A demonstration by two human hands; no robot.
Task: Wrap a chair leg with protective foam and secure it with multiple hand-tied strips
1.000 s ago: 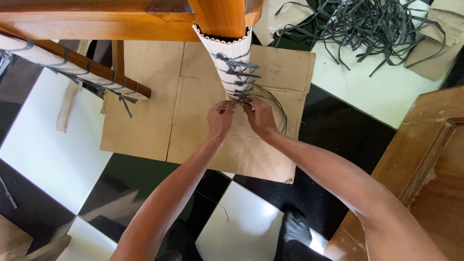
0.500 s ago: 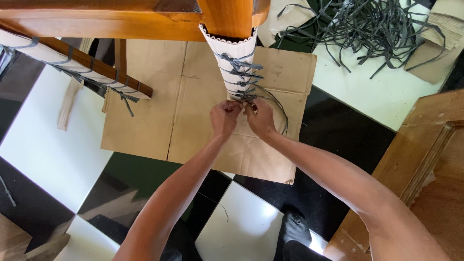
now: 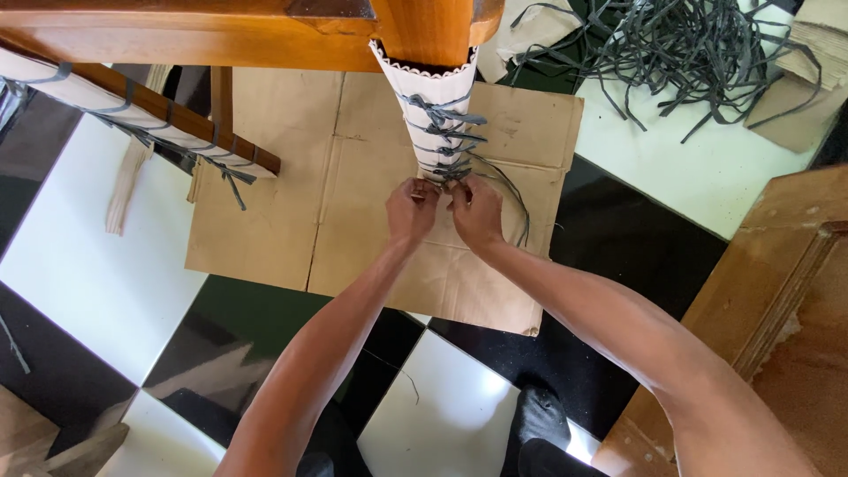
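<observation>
Left hand [image 3: 411, 210] and right hand [image 3: 477, 212]: fingers pinched shut on the thin dark grey strap [image 3: 450, 172], held side by side at the lower end of the white-wrapped wooden furniture leg [image 3: 433, 106]. Flattened brown cardboard sheet [image 3: 265, 194] laid beneath; loose pile of dark grey straps [image 3: 671, 44] well apart, upper right.
</observation>
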